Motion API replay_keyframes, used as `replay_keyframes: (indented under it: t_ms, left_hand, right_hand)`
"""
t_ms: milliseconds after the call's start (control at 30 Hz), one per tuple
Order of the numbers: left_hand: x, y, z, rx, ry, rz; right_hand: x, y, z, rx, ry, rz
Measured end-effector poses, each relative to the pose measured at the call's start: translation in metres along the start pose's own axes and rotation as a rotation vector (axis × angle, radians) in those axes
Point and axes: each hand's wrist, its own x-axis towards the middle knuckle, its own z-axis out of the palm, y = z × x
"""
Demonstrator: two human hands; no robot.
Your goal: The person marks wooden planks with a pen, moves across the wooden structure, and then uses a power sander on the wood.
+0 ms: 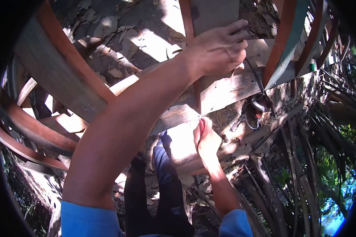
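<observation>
The left hand (219,49) lies palm down, fingers curled over the top of a pale wooden plank (225,93), pressing near the plank's upper edge where a reddish upright strip (188,23) crosses it; it is closed loosely on the wood rather than wrapped around anything. The right hand (206,143) sits lower, fingers pinched together around something thin at the lower edge of the same plank, but the item between the fingertips is too small to tell. The plank runs at a slant from lower left to upper right, and a second weathered board (241,148) lies just below it, under the right hand. To the left, 2 broad curved boards (63,67) with reddish rims arc across the view and close that side in. To the right, a curved teal-edged board (292,43) hangs over the plank's far end, and beside it a tangle of dark cable (259,104) rests in the gap between plank and board. Beyond that, dry palm fronds (304,158) crowd the right side. The only open room lies between the 2 arms, where dry leaves (110,31) cover the ground above and the person's dark trouser legs (162,197) show below.
</observation>
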Motion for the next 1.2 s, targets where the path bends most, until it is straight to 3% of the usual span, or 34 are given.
replay_keyframes:
  t_ms: [100, 167, 267, 500, 533, 633, 767, 800, 900, 933, 1033, 1200]
  left_hand:
    - [-0.003, 0.004, 0.000, 0.026, 0.002, -0.008]
    - [-0.005, -0.002, 0.000, 0.032, 0.023, -0.026]
    - [0.000, -0.004, -0.001, 0.004, 0.050, -0.037]
    - [-0.004, 0.003, 0.003, 0.009, 0.074, -0.016]
    - [-0.002, 0.001, 0.002, -0.006, 0.085, -0.019]
    - [-0.004, 0.000, 0.001, 0.056, 0.071, 0.002]
    - [-0.003, 0.000, 0.004, 0.077, 0.098, -0.008]
    - [-0.002, 0.001, 0.005, 0.038, 0.113, -0.023]
    - [-0.002, 0.000, 0.003, -0.018, 0.124, -0.005]
    - [-0.003, 0.000, 0.003, -0.005, 0.114, 0.002]
    - [-0.003, 0.001, 0.006, 0.041, 0.112, -0.001]
    - [-0.004, 0.004, 0.007, 0.007, 0.115, -0.005]
  right_hand:
    - [0.008, 0.006, 0.009, 0.017, 0.058, -0.126]
    - [0.002, -0.002, -0.004, -0.115, -0.104, 0.076]
    - [0.005, 0.000, 0.005, -0.050, 0.120, -0.084]
    - [-0.006, 0.003, -0.006, -0.110, -0.071, 0.020]
    - [-0.002, 0.001, -0.010, -0.016, -0.012, -0.069]
    - [0.017, -0.001, 0.002, 0.020, -0.041, -0.035]
    - [0.005, -0.001, 0.000, -0.206, -0.079, 0.018]
    - [0.006, -0.007, -0.006, -0.123, -0.096, 0.095]
    - [0.020, -0.008, 0.007, 0.050, 0.039, 0.026]
    - [0.036, -0.023, -0.003, -0.029, -0.134, 0.104]
    - [0.040, -0.019, 0.017, -0.107, -0.074, -0.012]
    - [0.027, -0.018, 0.012, -0.113, -0.132, 0.034]
